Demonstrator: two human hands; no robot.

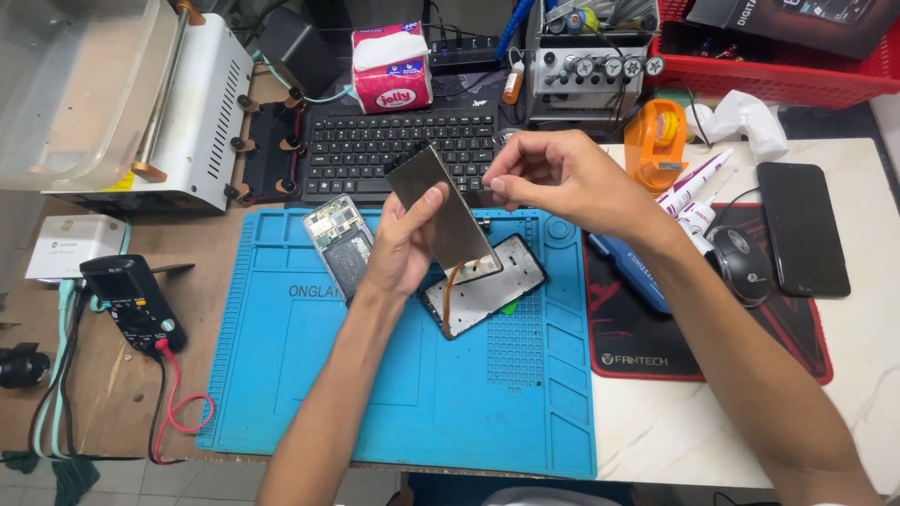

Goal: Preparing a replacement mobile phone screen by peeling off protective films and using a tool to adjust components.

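The desk (731,431) is carrying a wide blue repair mat (394,375), lying flat under both forearms. Behind the mat a black keyboard (394,150) is sitting, with a white machine (202,112) standing to its left and a tissue box (392,66) behind it. A red-edged mouse pad (656,347) is lying to the right of the mat, bearing a grey mouse (742,264); a dark phone (802,230) is resting face up further right. A black multimeter (131,302) with a red lead is sitting on the left.

The left hand (398,248) is holding a thin grey display panel (445,211) tilted up above the mat, its fingers wrapping the lower left edge with the thumb pressing on the face. An orange flex cable (452,290) is hanging from the panel's bottom edge. Beneath it a black phone frame (487,286) is lying on the mat, and an opened phone body (339,236) with its circuit board showing is lying just left of the hand.

The right hand (553,178) is hovering at the panel's upper right edge, thumb and forefinger pinching together; whether they are gripping anything cannot be told.
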